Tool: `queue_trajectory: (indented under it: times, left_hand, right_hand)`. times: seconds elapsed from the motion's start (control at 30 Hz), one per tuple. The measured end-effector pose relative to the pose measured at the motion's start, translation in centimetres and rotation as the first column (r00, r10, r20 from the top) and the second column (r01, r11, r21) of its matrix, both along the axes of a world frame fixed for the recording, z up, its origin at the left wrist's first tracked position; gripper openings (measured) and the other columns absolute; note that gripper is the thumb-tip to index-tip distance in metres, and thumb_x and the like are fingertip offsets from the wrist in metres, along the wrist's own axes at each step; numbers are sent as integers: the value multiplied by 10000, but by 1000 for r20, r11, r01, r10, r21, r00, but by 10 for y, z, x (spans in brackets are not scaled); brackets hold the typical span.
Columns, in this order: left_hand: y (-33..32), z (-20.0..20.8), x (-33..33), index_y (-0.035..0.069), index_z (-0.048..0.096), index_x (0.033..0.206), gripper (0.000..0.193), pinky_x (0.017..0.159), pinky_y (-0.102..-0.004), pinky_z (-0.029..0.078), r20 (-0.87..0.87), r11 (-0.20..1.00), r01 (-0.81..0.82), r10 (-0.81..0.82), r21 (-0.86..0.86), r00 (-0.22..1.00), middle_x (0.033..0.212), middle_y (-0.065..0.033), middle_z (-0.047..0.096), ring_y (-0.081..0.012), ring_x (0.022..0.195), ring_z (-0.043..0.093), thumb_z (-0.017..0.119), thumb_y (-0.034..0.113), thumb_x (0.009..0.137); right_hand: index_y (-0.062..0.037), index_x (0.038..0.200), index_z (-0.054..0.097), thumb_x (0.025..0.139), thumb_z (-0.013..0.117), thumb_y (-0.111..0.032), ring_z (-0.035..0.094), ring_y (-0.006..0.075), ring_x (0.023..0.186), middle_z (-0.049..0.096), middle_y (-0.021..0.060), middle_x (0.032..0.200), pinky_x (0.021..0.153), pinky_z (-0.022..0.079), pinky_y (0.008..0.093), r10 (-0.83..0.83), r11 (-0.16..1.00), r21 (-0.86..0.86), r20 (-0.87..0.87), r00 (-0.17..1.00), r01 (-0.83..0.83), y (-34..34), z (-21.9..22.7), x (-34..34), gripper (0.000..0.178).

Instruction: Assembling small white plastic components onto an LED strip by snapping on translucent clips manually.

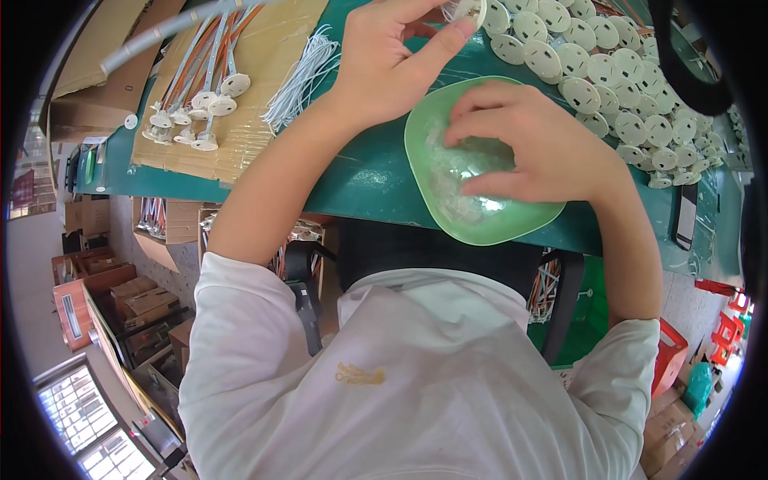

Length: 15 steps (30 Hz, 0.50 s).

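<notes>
Up at the top edge, the left hand (382, 62) pinches a white round piece (475, 11) between thumb and fingers! Down at the green bowl (512, 226), the right hand (544, 144) is in over the clear small pieces (450, 180), thumb and fingers curved well apart, though whether the fingertips touch them, one cannot tell. Just beyond, white discs (628, 88) crowd the green table (364, 180).
</notes>
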<state>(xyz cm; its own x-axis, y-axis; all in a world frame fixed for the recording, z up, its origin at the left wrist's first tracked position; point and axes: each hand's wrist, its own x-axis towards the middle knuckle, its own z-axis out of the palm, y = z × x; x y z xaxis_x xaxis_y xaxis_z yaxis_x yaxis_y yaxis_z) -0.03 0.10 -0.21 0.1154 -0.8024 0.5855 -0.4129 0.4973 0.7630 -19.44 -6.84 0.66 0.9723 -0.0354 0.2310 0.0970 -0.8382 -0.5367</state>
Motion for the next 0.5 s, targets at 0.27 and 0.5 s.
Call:
queue_trajectory:
  times: [0.27,0.5]
  left_hand:
    - [-37,-27,14,-26,617,1287,424,757,-235,517,193,824,264,-191,-502,962,1045,-68,677,-87,845,618,730,28,883]
    - [-13,-16,8,-9,617,1298,459,774,-236,520,246,955,144,-79,-258,966,1006,-61,689,-86,844,638,750,18,860]
  right_hand:
    - [-18,844,693,731,755,-65,649,274,764,667,102,810,710,523,358,65,987,155,-130,989,-45,-1,6,1,137]
    - [-4,818,669,771,721,-28,659,217,692,673,86,747,661,528,303,-9,958,281,-170,985,57,-5,18,-3,74]
